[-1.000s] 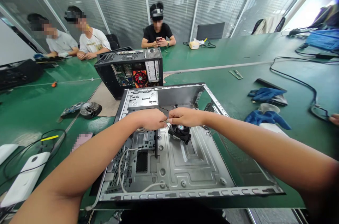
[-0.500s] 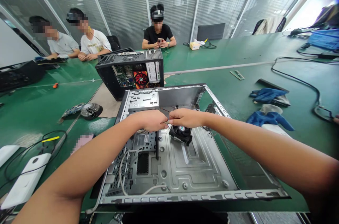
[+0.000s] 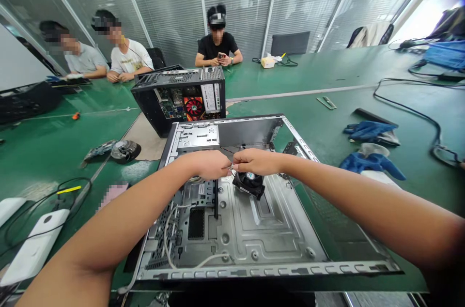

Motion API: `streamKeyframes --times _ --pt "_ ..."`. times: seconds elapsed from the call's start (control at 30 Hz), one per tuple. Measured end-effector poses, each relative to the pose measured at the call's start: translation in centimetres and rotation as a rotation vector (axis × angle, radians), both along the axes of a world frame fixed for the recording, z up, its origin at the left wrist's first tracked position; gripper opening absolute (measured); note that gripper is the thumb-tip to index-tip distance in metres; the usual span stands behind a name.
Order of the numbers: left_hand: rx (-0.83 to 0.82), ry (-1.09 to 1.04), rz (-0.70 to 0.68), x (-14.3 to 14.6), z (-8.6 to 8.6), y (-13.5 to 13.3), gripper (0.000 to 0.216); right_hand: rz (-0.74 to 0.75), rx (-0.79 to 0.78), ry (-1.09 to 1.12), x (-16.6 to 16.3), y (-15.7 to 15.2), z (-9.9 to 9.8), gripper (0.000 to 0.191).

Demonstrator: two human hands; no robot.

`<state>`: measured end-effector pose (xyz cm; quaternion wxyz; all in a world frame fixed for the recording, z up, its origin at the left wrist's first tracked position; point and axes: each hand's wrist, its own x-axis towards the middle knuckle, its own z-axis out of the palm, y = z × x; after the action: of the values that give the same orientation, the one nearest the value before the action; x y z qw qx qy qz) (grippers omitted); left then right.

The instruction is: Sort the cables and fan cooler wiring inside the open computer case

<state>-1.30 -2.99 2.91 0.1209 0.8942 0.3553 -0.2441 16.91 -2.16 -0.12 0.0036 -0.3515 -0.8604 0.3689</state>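
Note:
Over the middle of an open computer case lying flat, my two hands meet fingertip to fingertip. My left hand is closed in a pinch, and my right hand pinches right beside it. Between them shows a bit of thin cable, mostly hidden by the fingers. Just below my right hand is a black CPU cooler fan, tilted, with a round label at its hub. Left of it, inside the case, sits a metal drive cage. A pale cable loops along the case's left side.
A second computer tower with a red fan stands behind the case. Blue gloves lie at right, white power strips at left, with a cooler nearby. Several people sit across the green table.
Hardly anything differs. Both hands keep their pinch at the same spot above the case, and the whole view has shifted very slightly.

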Motion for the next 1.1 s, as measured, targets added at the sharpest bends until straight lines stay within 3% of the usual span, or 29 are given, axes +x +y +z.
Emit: streamKeyframes --times 1.1 --pt "-0.052 0.027 0.040 0.43 0.26 -0.03 0.042 0.030 0.002 -0.042 -0.03 -0.06 0.36 0.017"
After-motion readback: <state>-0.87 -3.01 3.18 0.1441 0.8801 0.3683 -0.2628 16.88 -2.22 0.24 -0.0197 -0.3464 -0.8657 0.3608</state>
